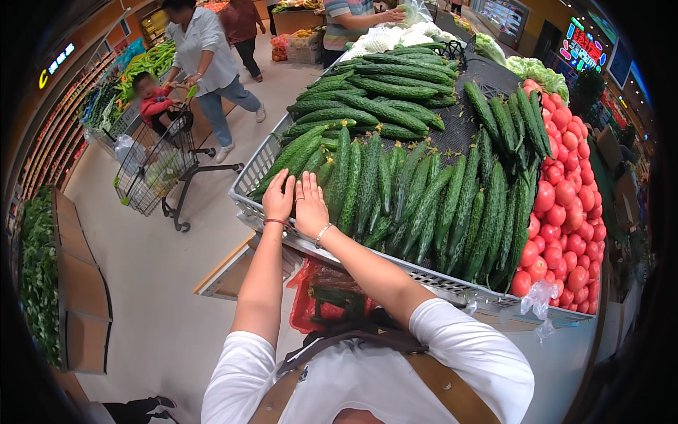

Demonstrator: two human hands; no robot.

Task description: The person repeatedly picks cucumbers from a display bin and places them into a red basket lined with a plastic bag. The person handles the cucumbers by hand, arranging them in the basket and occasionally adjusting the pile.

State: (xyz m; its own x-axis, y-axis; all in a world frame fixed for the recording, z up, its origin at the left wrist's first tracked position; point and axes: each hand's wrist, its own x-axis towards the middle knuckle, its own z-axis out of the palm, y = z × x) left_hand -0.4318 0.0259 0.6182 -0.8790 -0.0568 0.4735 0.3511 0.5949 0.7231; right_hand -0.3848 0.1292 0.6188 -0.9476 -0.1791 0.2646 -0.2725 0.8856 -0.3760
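My left hand [278, 197] lies palm down on cucumbers at the near left corner of a grey plastic crate [249, 199]. Close beside it, my right hand [311, 205] rests flat on more cucumbers, its fingers stretched out. Neither hand is closed around anything that I can see; the palms are hidden. To the right of my hands, a front row of cucumbers [365, 185] stands side by side, leaning up the display. Behind them, other cucumbers [392, 79] lie crosswise in a stack. Dark mesh matting [450, 127] shows between the cucumber groups.
Pink tomatoes [567, 212] fill the display's right side. Below the front edge, a red crate [304, 302] holds some cucumbers. A person [206, 58] pushes a shopping cart [159, 169] with another person seated in it. A person [349, 26] stands behind the white netted produce [394, 40].
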